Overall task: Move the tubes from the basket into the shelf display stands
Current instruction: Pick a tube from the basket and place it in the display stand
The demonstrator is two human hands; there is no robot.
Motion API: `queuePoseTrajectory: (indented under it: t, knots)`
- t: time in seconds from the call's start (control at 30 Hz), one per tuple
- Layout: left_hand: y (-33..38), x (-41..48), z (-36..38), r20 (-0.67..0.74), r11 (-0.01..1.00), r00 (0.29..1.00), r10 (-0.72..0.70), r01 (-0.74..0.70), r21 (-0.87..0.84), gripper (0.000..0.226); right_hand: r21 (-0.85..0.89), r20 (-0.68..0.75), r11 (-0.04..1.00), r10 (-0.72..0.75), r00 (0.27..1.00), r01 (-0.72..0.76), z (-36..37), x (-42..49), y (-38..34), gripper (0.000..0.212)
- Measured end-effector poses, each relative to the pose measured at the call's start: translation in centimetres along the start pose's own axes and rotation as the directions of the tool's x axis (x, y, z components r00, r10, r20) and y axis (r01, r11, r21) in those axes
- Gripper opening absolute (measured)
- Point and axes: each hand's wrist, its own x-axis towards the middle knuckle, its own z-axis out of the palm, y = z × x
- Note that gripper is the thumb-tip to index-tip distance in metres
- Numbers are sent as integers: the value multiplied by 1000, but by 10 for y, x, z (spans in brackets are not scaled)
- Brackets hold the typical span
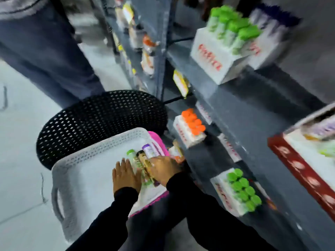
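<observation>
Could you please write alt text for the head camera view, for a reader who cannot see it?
Both hands, the left hand and the right hand, reach into a white basket and rest on a few tubes with green, purple and dark caps. To the right, grey shelves hold white display stands of green- and orange-capped tubes. The picture is motion-blurred.

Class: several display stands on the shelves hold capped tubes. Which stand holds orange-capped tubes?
The small white stand on the lower shelf, just right of the black basket. The other filled stands hold green-capped tubes.
</observation>
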Motion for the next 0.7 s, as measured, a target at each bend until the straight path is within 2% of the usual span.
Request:
queuePoseTrajectory:
  t: [0.03, 0.13, 0.17, 0.3, 0.37, 0.43, 0.53, 0.63, 0.7]
  knots:
    - [-12, 6, 6, 47, 996, 995, -89, 88, 29, 58, -6, 46, 1000, 3, 999, -3, 10, 15, -5, 29]
    - [-36, 14, 23, 76, 983, 981, -179, 174, 64, 60, 4, -32, 1000, -22, 999, 23, 31, 55, -13, 34]
    - [-41, 15, 31, 63, 983, 981, -184, 182, 36, 63, -9, -41, 999, -34, 999, 33, 37, 70, -15, 37]
    - [-51, 12, 45, 39, 985, 987, -155, 151, 88, 75, -235, 112, 971, -16, 994, 42, 58, 118, -22, 48]
    - [-52, 11, 45, 66, 982, 983, -171, 165, 89, 74, -324, 150, 945, -4, 989, 53, 69, 128, -26, 47]
    - [-51, 11, 44, 51, 983, 986, -158, 153, 102, 73, -374, 128, 926, -1, 992, 49, 73, 130, -31, 43]
    - [-52, 13, 44, 98, 984, 982, -164, 155, 93, 71, -284, 94, 959, 34, 995, -6, 69, 128, -38, 37]
    - [-54, 13, 48, 83, 989, 989, -124, 116, 89, 71, -99, 184, 989, 126, 975, -109, 43, 121, -45, 34]
    - [-53, 14, 47, 90, 990, 988, -124, 117, 81, 74, -72, 252, 989, 142, 957, -128, 19, 113, -43, 31]
